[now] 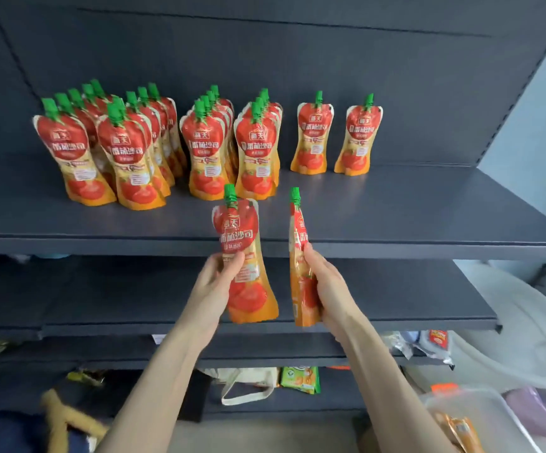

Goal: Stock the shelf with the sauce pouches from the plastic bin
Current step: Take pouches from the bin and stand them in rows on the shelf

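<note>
Sauce pouches: one in each hand, held up in front of the shelf (396, 220) edge. Left hand (214, 282) has fingers & thumb curled round the mid-body of a pouch (247, 256), label facing cam, green cap up, long axis upright w/ slight tilt. Right hand (325, 289) grips the second pouch (299, 256) edge-on, cap up, near vertical. Both red/orange w/ tomato print. More pouches (154, 148) stand upright in rows on the shelf behind. Plastic bin (480, 420) sits lower right.
</note>
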